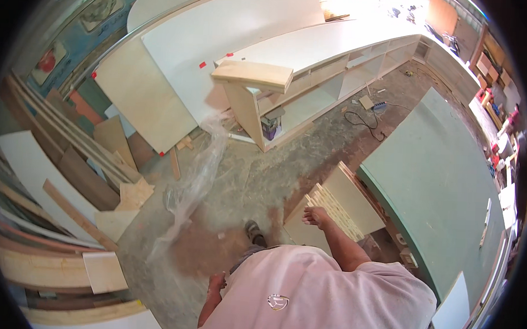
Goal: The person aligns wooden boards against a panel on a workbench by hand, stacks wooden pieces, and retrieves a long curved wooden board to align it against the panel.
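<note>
While the right hand (314, 217) sits at the near-left edge of the strips (333, 203), its fingers look partly curled, and I cannot tell whether that grip is clenched on a strip, resting against one or released just beside it. The left hand (216, 281) hangs low by the person's side, well apart from the strips; it seems to carry nothing, though its grip is too small to read for certain.

The strips, pale and narrow, lie side by side in a bundle on a board (350, 196), just left of the green tabletop (438, 147) and below its edge. As far as can be judged, the gathering into one bundle is largely done, yet the far-left ends stick out unevenly, so lining them up looks unfinished. None appears fastened to anything.

Beyond the floor (239, 181), the long cabinet (242, 108) seems put together as a frame: its compartments face outward with no doors visible, so fitting out may well be left. A plank (255, 73) lies on its near end, and a box (269, 127) sits in its nearest compartment. A plastic sheet (209, 151) lies crumpled on the floor nearby.
</note>
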Motion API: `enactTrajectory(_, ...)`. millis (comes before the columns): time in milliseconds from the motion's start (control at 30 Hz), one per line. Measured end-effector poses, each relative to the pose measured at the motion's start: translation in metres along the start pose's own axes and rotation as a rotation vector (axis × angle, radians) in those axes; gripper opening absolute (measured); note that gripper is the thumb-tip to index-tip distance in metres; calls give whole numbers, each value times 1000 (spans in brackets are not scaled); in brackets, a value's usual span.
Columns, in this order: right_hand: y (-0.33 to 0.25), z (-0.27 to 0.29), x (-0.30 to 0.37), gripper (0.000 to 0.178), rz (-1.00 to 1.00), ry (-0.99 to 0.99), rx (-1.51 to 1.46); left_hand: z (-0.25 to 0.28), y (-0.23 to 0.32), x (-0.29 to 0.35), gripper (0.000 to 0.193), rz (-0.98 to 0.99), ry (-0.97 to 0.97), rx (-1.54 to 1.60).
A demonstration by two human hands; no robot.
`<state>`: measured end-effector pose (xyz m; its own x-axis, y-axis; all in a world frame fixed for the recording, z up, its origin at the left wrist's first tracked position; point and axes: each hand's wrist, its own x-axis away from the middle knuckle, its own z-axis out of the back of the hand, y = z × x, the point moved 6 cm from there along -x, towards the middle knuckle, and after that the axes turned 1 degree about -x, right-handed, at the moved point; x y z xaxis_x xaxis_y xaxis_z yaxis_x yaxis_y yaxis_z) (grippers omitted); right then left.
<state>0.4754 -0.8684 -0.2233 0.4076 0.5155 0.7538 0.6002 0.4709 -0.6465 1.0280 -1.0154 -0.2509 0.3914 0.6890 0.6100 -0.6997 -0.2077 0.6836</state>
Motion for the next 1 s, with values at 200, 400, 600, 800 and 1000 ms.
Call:
enactTrajectory(200,-70,-22,-47,47,75,117,-229,118,87,-162,43,353,42,-145)
enactTrajectory(400,-167,-38,-89,69,179,163,-359,173,209,-313,64,240,-37,73)
enactTrajectory(600,-297,-41,-145,89,260,232,-374,173,377,-418,88,146,-47,371)
enactTrajectory(800,-440,-44,-249,109,376,206,-318,171,538,-531,109,33,-181,579)
enactTrajectory(1000,-540,-46,-343,123,351,198,-310,167,664,-630,128,70,-189,642)
